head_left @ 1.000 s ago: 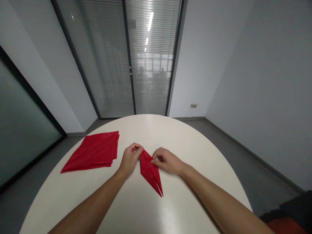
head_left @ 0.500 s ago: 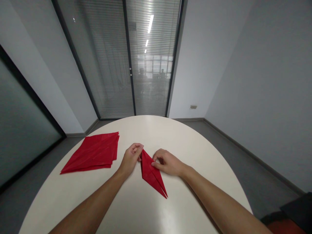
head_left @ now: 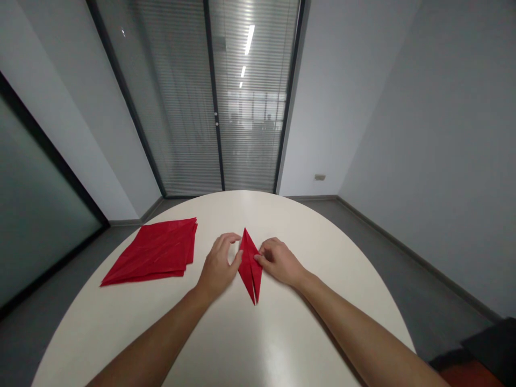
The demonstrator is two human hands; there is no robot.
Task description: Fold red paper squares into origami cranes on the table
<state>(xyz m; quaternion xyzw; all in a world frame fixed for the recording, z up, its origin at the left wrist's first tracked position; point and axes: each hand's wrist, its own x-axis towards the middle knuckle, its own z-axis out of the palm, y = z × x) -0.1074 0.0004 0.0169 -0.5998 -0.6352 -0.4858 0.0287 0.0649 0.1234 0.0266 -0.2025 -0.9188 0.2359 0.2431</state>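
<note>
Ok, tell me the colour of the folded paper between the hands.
Plain red folded paper, clearest in the head view.

Stack of red sheets (head_left: 155,250) far left, bare table (head_left: 306,236) right and near

- Both bare forearms reached forward from the lower edge of the view and drew together toward the middle.
- The left hand (head_left: 220,264) lay palm down with a straight wrist. Its fingers (head_left: 226,240) were loosely curved and slightly spread, and the thumb stretched out toward the right hand.
- The right hand (head_left: 278,260) lay knuckles up, its fingers curled in and their tips bunched at its left side.
- The hands sat near each other without touching. Whether the right thumb and forefinger pinched together could not be made out.
</note>
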